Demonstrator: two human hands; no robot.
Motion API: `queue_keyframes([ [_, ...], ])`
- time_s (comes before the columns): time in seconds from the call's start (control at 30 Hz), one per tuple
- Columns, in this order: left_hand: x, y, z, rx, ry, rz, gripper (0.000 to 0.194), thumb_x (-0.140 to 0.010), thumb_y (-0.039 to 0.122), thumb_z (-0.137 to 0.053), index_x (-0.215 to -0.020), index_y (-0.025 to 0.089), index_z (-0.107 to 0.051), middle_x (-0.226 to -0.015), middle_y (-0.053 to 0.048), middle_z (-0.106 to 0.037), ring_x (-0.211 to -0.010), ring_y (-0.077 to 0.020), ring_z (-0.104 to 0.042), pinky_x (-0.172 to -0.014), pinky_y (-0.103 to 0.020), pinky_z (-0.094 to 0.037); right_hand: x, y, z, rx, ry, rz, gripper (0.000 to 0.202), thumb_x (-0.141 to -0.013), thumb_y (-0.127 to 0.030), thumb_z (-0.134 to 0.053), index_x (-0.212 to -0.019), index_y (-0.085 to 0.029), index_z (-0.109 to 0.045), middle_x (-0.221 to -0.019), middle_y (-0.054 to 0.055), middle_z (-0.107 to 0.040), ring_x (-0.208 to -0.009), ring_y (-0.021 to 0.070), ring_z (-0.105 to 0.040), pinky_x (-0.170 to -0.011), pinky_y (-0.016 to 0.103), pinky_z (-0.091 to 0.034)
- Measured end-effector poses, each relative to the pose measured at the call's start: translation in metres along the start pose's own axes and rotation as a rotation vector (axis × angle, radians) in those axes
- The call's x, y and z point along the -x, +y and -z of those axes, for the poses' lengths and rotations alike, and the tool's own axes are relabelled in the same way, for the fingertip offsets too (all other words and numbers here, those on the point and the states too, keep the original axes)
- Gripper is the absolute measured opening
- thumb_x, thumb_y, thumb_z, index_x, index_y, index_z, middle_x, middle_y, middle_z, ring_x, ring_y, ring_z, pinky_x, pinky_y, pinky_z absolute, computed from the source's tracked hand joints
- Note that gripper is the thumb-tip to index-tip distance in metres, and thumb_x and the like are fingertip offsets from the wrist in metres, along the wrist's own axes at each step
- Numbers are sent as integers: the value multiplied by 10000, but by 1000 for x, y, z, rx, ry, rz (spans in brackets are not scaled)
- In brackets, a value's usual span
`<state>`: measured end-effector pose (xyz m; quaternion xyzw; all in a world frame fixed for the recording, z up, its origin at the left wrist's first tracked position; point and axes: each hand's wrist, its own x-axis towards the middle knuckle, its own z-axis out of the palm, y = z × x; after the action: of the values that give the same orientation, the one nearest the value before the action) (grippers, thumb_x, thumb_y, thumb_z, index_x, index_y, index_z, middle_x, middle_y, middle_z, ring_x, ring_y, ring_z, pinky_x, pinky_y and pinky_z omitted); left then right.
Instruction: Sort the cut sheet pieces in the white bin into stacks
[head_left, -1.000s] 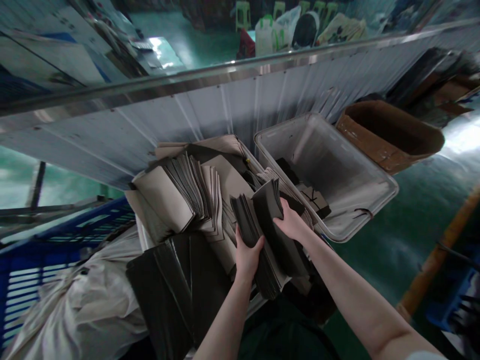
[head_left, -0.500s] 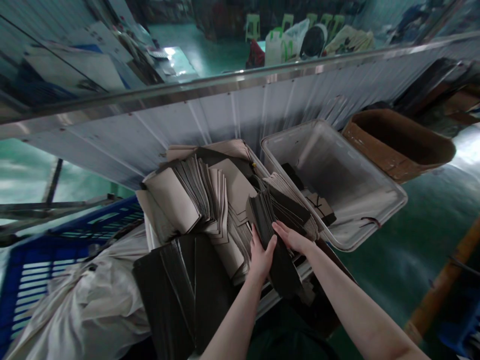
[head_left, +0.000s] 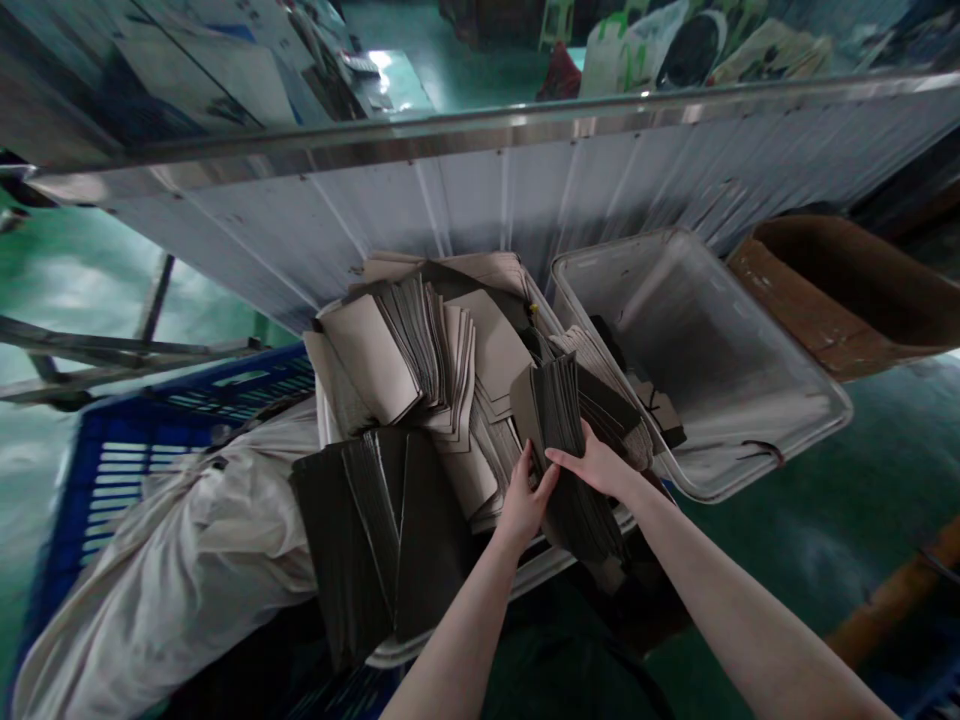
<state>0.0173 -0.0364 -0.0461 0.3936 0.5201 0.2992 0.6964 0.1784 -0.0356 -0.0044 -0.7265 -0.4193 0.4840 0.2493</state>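
A thick stack of dark grey sheets [head_left: 561, 400] stands on edge between my hands, over the front edge of a white bin [head_left: 541, 572]. My left hand [head_left: 525, 497] is closed on the stack's left side. From the right, my right hand [head_left: 595, 462] grips the same stack, its thumb lying across the sheet edges. Behind and to the left, the bin holds fanned sheets with pale faces [head_left: 373, 352]. Another bundle of dark sheets [head_left: 386, 535] lies over the bin's front left corner. The fingers behind the stack are partly hidden.
To the right stands a second white bin [head_left: 757, 380] with a few small pieces in it, then a brown cardboard box [head_left: 795, 290]. At left is a blue crate [head_left: 90, 460] with pale cloth [head_left: 202, 560]. A corrugated metal wall [head_left: 450, 200] runs behind.
The view has shifted, so the scene sits further right and the wall ledge higher. My right hand has moved its thumb over the stack's edges, and the sheets look more spread.
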Motion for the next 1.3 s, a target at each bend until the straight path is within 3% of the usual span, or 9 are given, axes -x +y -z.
queue_keyframes([
  [0.17, 7, -8, 5, 38, -89, -11, 729, -756, 470, -638, -1387, 241, -356, -1346, -114, -507, -1209, -238, -502, -970, -383, -452, -1, 1, -11, -74, 15, -30, 832, -674, -592, -673, -1340, -210, -353, -1144, 101, -626, -1027, 234, -614, -921, 399, -464],
  [0.4, -2, -5, 11, -5, -45, -63, 668, -720, 442, -686, -1303, 200, -467, -1335, -118, -509, -1204, -234, -496, -1013, -382, -411, -1, 9, -13, -132, 34, -13, 732, -656, -514, -723, -1260, -211, -443, -1099, 83, -644, -984, 225, -627, -874, 385, -496],
  [0.53, -3, -2, 11, 14, -102, -58, 639, -744, 425, -670, -1302, 204, -452, -1330, -109, -512, -1163, -213, -525, -980, -363, -439, -4, 17, -12, -146, 55, 8, 731, -655, -512, -724, -1258, -207, -444, -1093, 85, -645, -982, 228, -625, -879, 407, -490],
  [0.83, -5, -3, 9, 38, -104, -38, 658, -694, 393, -726, -1272, 210, -470, -1354, -117, -490, -1160, -230, -525, -927, -361, -484, -6, 20, -11, -139, 55, 20, 725, -662, -515, -716, -1259, -208, -443, -1099, 85, -642, -965, 220, -628, -871, 407, -494],
  [1.3, -3, 3, 15, 37, -125, -4, 647, -713, 384, -710, -1284, 206, -463, -1326, -113, -519, -1161, -222, -527, -983, -387, -440, -6, 21, -12, -154, 55, 25, 758, -639, -533, -728, -1263, -214, -438, -1103, 80, -633, -1002, 230, -613, -905, 420, -474],
])
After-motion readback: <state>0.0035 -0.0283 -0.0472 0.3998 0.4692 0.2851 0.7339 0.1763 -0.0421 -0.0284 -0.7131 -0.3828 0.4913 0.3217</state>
